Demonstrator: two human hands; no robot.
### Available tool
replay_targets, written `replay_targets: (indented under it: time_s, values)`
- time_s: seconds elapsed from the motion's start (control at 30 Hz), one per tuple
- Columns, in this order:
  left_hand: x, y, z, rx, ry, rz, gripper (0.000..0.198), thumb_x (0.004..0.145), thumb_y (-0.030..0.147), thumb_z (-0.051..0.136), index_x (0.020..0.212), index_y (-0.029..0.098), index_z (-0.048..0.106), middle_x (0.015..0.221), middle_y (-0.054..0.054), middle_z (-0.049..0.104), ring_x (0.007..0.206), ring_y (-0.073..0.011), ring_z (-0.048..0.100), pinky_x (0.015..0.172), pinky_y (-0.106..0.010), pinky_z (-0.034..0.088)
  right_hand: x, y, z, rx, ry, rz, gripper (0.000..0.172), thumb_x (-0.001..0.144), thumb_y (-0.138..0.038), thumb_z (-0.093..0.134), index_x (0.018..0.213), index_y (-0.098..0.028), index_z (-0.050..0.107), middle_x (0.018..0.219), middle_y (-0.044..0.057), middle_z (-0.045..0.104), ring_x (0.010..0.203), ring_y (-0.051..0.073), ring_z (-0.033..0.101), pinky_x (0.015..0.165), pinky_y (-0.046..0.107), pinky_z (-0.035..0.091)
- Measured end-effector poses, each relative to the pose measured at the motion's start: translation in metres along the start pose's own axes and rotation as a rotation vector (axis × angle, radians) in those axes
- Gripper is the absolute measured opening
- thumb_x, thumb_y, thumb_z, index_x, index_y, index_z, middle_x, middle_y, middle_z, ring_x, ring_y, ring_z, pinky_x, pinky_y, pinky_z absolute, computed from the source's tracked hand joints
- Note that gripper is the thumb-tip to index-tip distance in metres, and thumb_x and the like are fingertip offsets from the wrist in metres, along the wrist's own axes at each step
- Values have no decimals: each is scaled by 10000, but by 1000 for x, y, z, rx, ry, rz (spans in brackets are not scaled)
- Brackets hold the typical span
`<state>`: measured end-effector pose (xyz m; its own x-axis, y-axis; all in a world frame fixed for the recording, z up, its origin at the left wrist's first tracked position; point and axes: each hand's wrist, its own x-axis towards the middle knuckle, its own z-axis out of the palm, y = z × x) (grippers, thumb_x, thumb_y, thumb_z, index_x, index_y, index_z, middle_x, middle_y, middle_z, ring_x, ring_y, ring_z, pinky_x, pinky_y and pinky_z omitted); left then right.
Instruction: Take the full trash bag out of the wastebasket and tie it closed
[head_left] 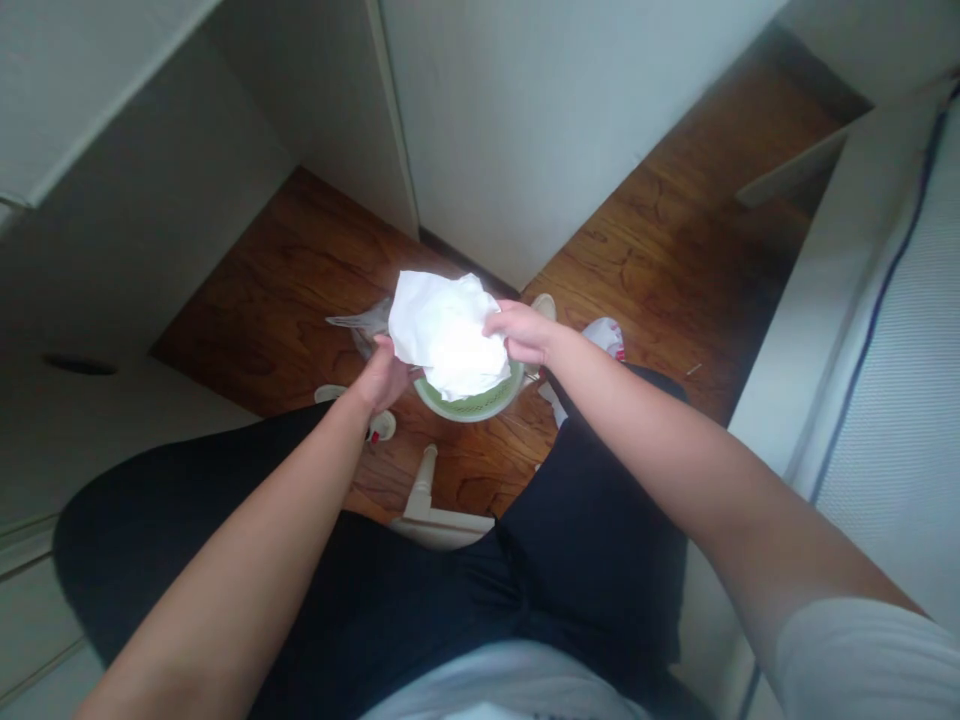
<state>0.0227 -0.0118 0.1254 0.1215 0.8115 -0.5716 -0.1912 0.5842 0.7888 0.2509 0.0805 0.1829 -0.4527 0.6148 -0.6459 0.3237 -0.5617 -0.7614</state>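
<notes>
Left hand (384, 375), right hand (525, 332), crumpled tissue (446, 335) (soft)

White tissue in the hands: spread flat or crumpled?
Crumpled: the white tissue is bunched into irregular creases, held between the left hand and right hand above a green plastic bin.

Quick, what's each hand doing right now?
Left hand: closed, holding the crumpled white sheet.
Right hand: closed, holding the other side of the same sheet.
</notes>
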Motion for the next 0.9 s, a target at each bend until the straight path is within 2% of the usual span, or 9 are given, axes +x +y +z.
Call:
replay_targets:
  time_s: [0.1, 0.17, 0.27, 0.33, 0.5, 0.57, 0.63, 0.73, 0.9]
  values:
    - [-9, 22, 15, -34, -31, 23, 1033, 896, 1017, 330, 1444, 213, 678, 1423, -181, 726, 1441, -392, 614, 1101, -516, 587, -11, -3, 3, 203, 13, -25, 671, 720, -13, 525, 1380, -87, 624, 1183, 136, 761, 1105, 302, 749, 1089, 470, 603]
    - [-9, 31, 24, -96, -40, 61, 923, 936, 937, 480, 1403, 172, 703, 1381, -201, 745, 1427, -408, 627, 1104, -533, 594, -14, 0, 1, 207, 55, -59, 705, 742, -26, 524, 1440, -97, 586, 1233, 136, 748, 1145, 309, 734, 1099, 492, 594]
    - [-2, 35, 32, -163, -12, 89, 679, 877, 617, 852, 1357, 154, 721, 1358, -195, 762, 1356, -398, 683, 1115, -530, 606, -10, 10, -7, 98, 105, -109, 745, 805, -58, 552, 1543, -151, 517, 1309, 120, 726, 1182, 308, 716, 1086, 497, 598]
    - [6, 34, 36, -183, 37, 71, 624, 801, 395, 935, 1333, 146, 723, 1334, -183, 775, 1301, -380, 717, 1116, -530, 612, -6, 18, -15, 40, 147, -142, 772, 837, -79, 562, 1596, -184, 470, 1324, 107, 717, 1187, 298, 711, 1050, 477, 617]
    - [42, 33, 31, -203, 179, 31, 410, 808, 171, 847, 1197, 128, 727, 1305, -169, 782, 1242, -357, 747, 1083, -543, 633, 4, 25, -37, 30, 327, -238, 705, 930, -141, 587, 1619, -229, 463, 1328, 82, 682, 1157, 246, 719, 946, 377, 651]
    - [66, 34, 21, -200, 270, 36, 337, 803, 115, 814, 1126, 127, 720, 1264, -156, 792, 1212, -339, 759, 1074, -525, 636, 4, 21, -46, 1, 375, -248, 651, 949, -149, 607, 1585, -241, 506, 1272, 64, 696, 1062, 214, 739, 923, 356, 656]
    - [94, 35, 9, -192, 361, 63, 306, 785, 91, 813, 1072, 135, 714, 1211, -139, 803, 1186, -320, 766, 1065, -498, 639, 1, 14, -51, -136, 385, -231, 582, 954, -132, 641, 1524, -229, 573, 1216, 57, 719, 988, 202, 746, 936, 367, 656]
    - [140, 33, -8, -186, 442, 87, 312, 746, 78, 844, 1020, 149, 712, 1138, -122, 814, 1122, -308, 782, 1028, -476, 651, -7, 1, -50, -466, 279, -169, 466, 964, -106, 706, 1421, -192, 673, 1199, 84, 754, 1024, 249, 755, 1018, 428, 637]
    - [203, 19, -27, -132, 489, -42, 239, 789, 49, 786, 989, 145, 696, 1082, -118, 811, 1037, -279, 789, 973, -441, 661, -29, -18, -23, -843, -84, -136, 484, 1016, -145, 761, 1493, -142, 680, 1393, 173, 718, 1243, 359, 724, 1127, 501, 584]
